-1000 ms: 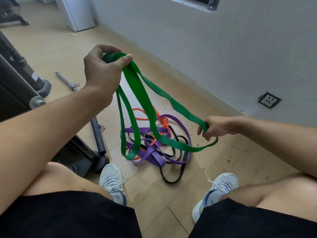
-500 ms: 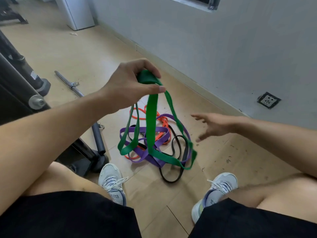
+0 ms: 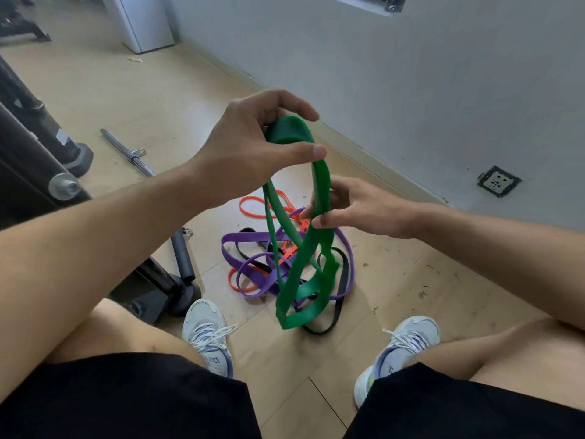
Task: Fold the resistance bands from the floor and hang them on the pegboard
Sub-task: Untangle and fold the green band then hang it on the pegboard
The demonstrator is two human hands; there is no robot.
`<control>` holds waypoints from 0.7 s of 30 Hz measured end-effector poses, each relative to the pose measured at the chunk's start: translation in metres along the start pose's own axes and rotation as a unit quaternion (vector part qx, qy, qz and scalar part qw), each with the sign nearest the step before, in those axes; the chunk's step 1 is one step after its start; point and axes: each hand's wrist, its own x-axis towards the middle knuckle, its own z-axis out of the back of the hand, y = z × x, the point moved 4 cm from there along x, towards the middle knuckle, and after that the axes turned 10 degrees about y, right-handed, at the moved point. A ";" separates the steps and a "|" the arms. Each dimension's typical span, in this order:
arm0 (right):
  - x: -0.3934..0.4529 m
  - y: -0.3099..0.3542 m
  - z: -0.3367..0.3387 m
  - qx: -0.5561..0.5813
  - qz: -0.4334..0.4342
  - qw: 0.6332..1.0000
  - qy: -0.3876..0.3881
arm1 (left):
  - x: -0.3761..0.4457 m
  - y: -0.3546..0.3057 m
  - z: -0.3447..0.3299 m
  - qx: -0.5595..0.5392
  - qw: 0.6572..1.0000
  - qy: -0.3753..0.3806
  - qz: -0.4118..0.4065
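Note:
My left hand (image 3: 253, 147) holds the top of a wide green resistance band (image 3: 300, 277), which hangs down in doubled loops above the floor. My right hand (image 3: 354, 207) pinches one hanging strand of that band a little lower, fingers around it. On the floor beneath lie a purple band (image 3: 234, 258), an orange band (image 3: 256, 213) and a black band (image 3: 335, 318), tangled together between my feet. No pegboard is in view.
A steel bar (image 3: 133, 153) lies on the wooden floor at the left, beside black gym-machine legs (image 3: 28, 122). A grey wall with a socket (image 3: 498, 185) runs along the right. My two sneakers (image 3: 209, 331) flank the pile. A white cabinet (image 3: 142, 20) stands far back.
My right hand let go of the band's far end, then came back in and took a hanging strand. My left hand moved right and toward the centre, and the band now hangs folded.

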 end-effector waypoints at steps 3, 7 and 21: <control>-0.002 0.001 0.002 0.018 -0.004 1.000 -0.003 | 0.002 -0.001 0.003 -0.019 1.000 -0.022 -0.008; -0.002 0.001 0.009 -0.010 0.001 0.999 -0.049 | 0.002 0.003 0.008 -0.018 0.999 -0.040 -0.005; -0.009 0.005 0.017 -0.040 0.050 0.990 -0.126 | 0.001 0.011 0.016 -0.030 0.997 -0.060 0.037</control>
